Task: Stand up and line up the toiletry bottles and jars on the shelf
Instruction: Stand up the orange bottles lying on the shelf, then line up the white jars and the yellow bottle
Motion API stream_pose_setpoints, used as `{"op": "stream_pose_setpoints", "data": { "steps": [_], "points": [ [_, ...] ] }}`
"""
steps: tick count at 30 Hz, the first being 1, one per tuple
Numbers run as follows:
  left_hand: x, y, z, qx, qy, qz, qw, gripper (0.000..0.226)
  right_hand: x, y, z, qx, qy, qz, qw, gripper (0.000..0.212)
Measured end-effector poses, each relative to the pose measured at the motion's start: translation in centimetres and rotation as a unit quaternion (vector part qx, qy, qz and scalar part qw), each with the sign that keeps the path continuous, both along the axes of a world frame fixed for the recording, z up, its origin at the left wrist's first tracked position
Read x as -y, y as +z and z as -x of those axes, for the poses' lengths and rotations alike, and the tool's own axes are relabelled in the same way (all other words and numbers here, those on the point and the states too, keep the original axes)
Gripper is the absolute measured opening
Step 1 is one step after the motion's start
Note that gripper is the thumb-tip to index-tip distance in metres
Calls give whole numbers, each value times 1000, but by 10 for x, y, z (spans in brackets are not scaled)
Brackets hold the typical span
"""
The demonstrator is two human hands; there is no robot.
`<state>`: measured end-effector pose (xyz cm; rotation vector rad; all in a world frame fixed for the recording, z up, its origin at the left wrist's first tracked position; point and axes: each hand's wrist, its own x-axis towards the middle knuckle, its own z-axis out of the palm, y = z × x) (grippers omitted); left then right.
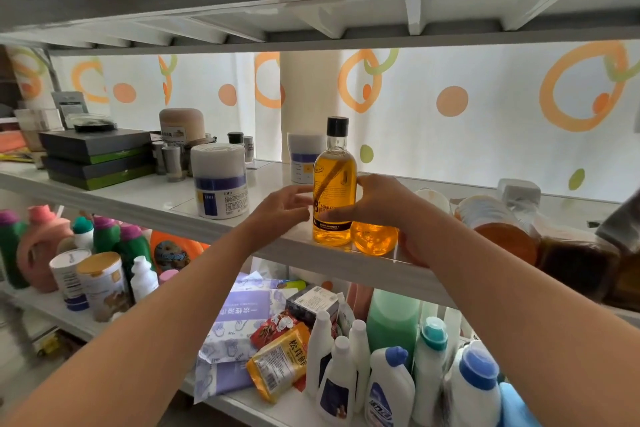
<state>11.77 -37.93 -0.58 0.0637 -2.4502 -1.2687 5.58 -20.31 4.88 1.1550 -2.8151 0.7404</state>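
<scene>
- Nearest, on the lower shelf (242, 406), white cleaner bottles (391, 388) stand beside loose snack packets (280, 360). The row's right end is cut off by the frame.
- Both bare forearms rise from the bottom corners toward the near edge of the middle shelf (225, 229).
- The left hand (284, 210) is spread, its fingers nearly straight and its fingertips at the left side of the amber bottle (334, 180). Whether they touch the glass is unclear.
- The right hand (381, 204) grips the amber bottle: the thumb crosses the lower label and the fingers curl round the far right side, partly hidden.
- The amber bottle stands upright at the near edge of the middle shelf, with its long axis vertical, its black cap up and its label facing the viewer.
- Just right of its base, an amber glass round (374, 241) is partly covered by the right wrist, so what it is cannot be told.
- Farther right, toppled jars (491, 211) lie blurred.
- Deeper in, a white jar (221, 184) stands to the left, and a second white jar (303, 159) is half hidden behind the amber bottle.
- Farthest back hangs a ring-patterned curtain (485, 97).
</scene>
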Motion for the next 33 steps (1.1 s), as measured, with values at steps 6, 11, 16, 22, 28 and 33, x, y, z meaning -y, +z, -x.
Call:
{"op": "stream_pose_setpoints", "data": {
  "steps": [6,11,16,22,28,33],
  "points": [
    [0,-10,3,-143,139,106,974,28,10,-7,3,-110,-57,252,960,86],
    [9,-13,-6,-231,219,145,937,16,17,-7,-8,-255,2,390,885,33],
    [30,-4,-15,-248,296,112,916,11,32,-9,-26,-275,59,407,869,15],
    [52,-6,-37,-308,317,-63,895,14,64,-22,-45,-208,97,413,881,9],
    [81,-7,-49,-298,310,-224,875,24,112,-50,-51,-17,115,262,958,39],
    [97,2,-50,-215,240,-263,909,45,129,-70,-45,103,114,194,969,57]
  ]
}}
